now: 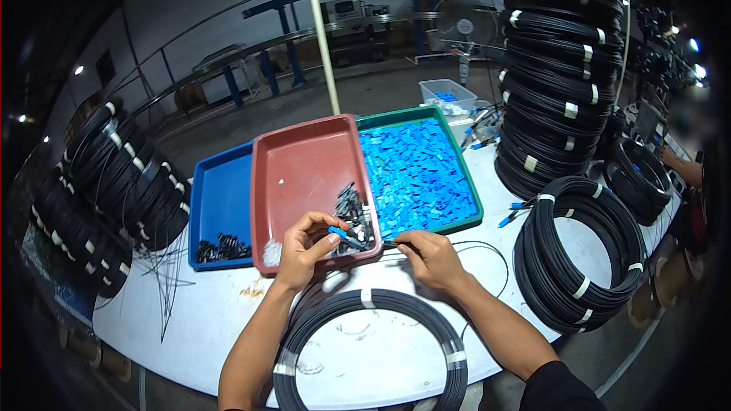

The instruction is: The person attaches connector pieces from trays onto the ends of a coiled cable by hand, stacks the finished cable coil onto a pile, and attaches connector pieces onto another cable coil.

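Glossy black cable coil (371, 344); hands pinch blue connector (346, 237), thin cable (396, 243).

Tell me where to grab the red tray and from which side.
Judging by its pose, grip the red tray by its raised near rim, from the near side: blue tray and green tray flank its long sides, and the hands are already there.

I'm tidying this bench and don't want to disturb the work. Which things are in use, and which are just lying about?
In use:
left hand holding a small blue connector
right hand pinching a thin black cable
red tray of small black parts
cable coil before the person

Lying about:
blue tray
green tray of blue pieces
stacked coils
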`<state>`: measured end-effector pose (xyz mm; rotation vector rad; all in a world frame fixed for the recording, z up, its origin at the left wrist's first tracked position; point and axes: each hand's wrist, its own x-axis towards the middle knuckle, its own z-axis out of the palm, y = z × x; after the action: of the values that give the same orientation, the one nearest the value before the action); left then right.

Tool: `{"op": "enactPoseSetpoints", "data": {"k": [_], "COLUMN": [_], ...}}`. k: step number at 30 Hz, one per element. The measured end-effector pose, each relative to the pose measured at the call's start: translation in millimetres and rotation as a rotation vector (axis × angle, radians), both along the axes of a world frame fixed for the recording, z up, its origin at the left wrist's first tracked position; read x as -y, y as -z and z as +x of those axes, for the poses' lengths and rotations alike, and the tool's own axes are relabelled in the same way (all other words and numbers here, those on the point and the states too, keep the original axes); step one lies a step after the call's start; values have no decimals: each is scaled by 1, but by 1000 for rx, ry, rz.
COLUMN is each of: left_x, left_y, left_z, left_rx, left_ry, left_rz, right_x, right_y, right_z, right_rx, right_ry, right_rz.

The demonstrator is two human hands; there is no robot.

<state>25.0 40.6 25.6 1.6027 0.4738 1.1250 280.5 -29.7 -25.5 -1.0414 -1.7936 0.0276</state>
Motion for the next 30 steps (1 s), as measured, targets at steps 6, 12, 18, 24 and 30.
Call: {"op": "enactPoseSetpoints", "data": {"k": [6,12,18,24,30], "left_x": [28,36,48,61,67], "left_y": [23,36,39,20,15], "left_z": [-27,-40,-37,-28,-27], "left_rx": [95,156,-40,-332,-385], "left_ry": [-59,-26,24,-94,-179], "left_rz": [-10,3,-30,224,413], "right_x": [16,28,41,38,38], "right_y": [-11,-26,-27,-24,-25], "right_z": [-10,-27,-43,-43,-41], "right_rx": [0,-57,-41,-18,86], "right_ry": [-108,-189,-241,-312,-383], "right_rz": [-170,-226,-172,-145,-134]}}
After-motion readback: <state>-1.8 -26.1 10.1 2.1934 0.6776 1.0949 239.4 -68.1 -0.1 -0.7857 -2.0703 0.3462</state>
